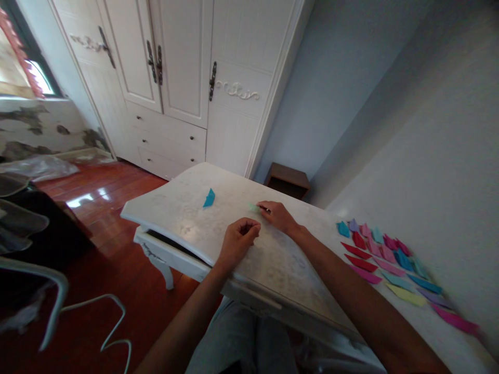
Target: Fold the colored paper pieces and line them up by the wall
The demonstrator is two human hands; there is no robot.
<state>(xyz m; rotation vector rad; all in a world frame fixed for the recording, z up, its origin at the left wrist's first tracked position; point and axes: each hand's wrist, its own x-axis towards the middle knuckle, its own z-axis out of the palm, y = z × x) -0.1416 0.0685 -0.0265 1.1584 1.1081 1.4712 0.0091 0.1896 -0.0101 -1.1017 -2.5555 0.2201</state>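
Observation:
In the head view, my right hand [276,215] reaches over the white table [191,179]. Its fingers are closed on a small pale green folded paper [253,207] near the tabletop, partly covered by the fingertips. Just left of it and nearer to me, my left hand [239,238] is curled in a loose fist, with nothing visible in it. A blue folded paper boat [209,198] lies farther left on the tabletop, apart from both hands.
Rows of colourful paper boats [392,266] cover the right part of the table by the wall. A table drawer [171,254] faces the floor at left. Beyond stand a white wardrobe [183,62] and a small brown cabinet [288,176]. A white cable [113,298] trails at lower left.

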